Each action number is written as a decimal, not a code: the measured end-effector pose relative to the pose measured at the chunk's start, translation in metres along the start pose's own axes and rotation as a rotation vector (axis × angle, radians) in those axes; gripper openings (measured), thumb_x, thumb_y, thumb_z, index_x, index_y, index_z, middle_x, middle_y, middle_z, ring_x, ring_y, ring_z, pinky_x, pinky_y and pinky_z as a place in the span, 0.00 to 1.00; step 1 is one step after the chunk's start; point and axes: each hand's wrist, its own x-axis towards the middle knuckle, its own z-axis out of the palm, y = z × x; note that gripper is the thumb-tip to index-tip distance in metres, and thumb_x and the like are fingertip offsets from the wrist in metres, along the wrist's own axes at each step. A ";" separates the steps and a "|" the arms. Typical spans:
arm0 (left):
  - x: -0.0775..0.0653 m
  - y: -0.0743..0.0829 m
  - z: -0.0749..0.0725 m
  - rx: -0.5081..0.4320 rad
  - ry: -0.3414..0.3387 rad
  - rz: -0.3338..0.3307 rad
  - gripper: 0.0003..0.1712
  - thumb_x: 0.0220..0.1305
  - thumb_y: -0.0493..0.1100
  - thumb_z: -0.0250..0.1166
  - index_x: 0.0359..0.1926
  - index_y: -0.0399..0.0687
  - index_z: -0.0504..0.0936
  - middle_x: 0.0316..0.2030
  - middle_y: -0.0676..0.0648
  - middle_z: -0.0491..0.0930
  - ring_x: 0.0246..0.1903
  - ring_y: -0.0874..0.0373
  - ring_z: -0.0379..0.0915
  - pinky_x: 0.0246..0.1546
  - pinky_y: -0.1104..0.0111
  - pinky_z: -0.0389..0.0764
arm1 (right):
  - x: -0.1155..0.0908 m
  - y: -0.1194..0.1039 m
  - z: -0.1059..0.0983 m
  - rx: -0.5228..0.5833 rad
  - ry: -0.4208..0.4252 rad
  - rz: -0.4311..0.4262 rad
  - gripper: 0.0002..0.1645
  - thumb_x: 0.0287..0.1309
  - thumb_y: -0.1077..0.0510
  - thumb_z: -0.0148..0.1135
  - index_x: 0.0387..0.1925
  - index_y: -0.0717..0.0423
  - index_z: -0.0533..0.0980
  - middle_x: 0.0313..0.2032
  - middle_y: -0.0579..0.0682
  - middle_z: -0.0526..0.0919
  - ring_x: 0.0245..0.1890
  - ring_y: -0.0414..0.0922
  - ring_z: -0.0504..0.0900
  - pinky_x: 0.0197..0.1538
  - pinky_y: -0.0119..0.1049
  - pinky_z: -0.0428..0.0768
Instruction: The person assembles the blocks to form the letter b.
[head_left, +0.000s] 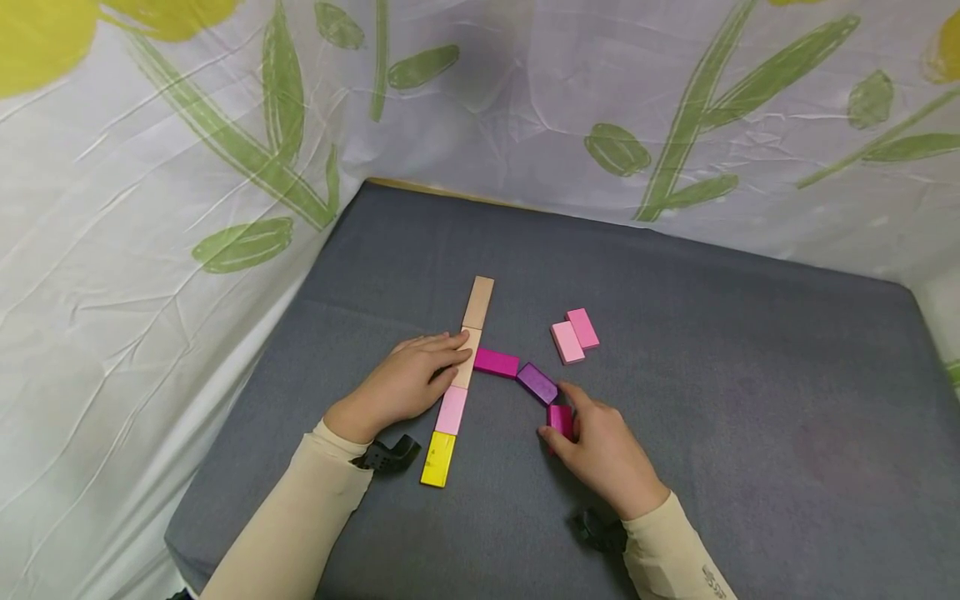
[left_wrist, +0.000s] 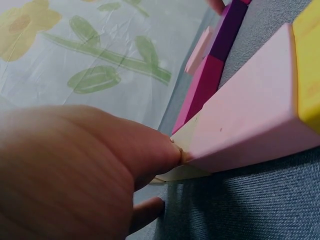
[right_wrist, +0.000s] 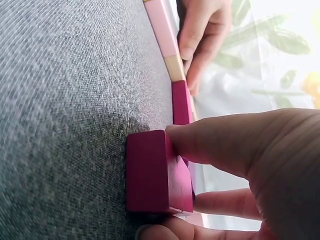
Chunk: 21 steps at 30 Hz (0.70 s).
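My left hand (head_left: 405, 377) rests with fairly straight fingers across a natural-wood block (head_left: 467, 367) in a straight row. That row also has another wood block (head_left: 478, 302), a light pink block (head_left: 451, 410) and a yellow block (head_left: 438, 458). From its side, a magenta block (head_left: 496, 362) and a purple block (head_left: 537, 383) run off in a curve. At the curve's near end my right hand (head_left: 611, 454) pinches a second magenta block (right_wrist: 147, 172) between thumb and fingers. This block stands on the cloth, close to the purple block.
Two pink blocks (head_left: 575, 336) lie side by side beyond my right hand. Dark grey cloth covers the table (head_left: 750, 375). A white curtain (head_left: 510, 108) with green leaves and yellow flowers hangs behind and at the left. Each wrist wears a black device (head_left: 390, 454).
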 end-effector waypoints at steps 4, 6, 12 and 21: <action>0.000 0.001 -0.001 -0.002 -0.002 -0.003 0.23 0.77 0.41 0.62 0.69 0.45 0.81 0.75 0.46 0.71 0.74 0.44 0.68 0.75 0.44 0.65 | 0.000 0.001 0.001 0.001 0.002 -0.003 0.40 0.60 0.52 0.77 0.70 0.61 0.73 0.19 0.46 0.70 0.21 0.40 0.67 0.21 0.33 0.63; 0.000 0.001 -0.001 -0.003 -0.005 -0.005 0.23 0.77 0.41 0.62 0.69 0.45 0.81 0.75 0.46 0.70 0.74 0.44 0.68 0.75 0.44 0.65 | 0.000 0.001 0.001 0.005 0.004 -0.004 0.40 0.60 0.53 0.77 0.70 0.61 0.73 0.19 0.46 0.70 0.21 0.40 0.67 0.21 0.33 0.63; 0.000 0.001 -0.001 0.002 -0.007 -0.004 0.23 0.77 0.41 0.62 0.69 0.46 0.81 0.75 0.46 0.70 0.74 0.44 0.68 0.75 0.44 0.65 | 0.000 0.000 0.000 0.018 0.003 0.008 0.39 0.61 0.53 0.76 0.70 0.61 0.73 0.20 0.46 0.70 0.21 0.40 0.67 0.21 0.33 0.63; 0.000 0.001 -0.001 0.001 -0.012 -0.006 0.23 0.77 0.42 0.63 0.69 0.46 0.80 0.75 0.46 0.70 0.74 0.45 0.67 0.75 0.44 0.65 | 0.001 0.001 0.002 0.013 -0.004 0.024 0.40 0.60 0.52 0.76 0.70 0.61 0.73 0.21 0.47 0.70 0.21 0.41 0.68 0.21 0.33 0.64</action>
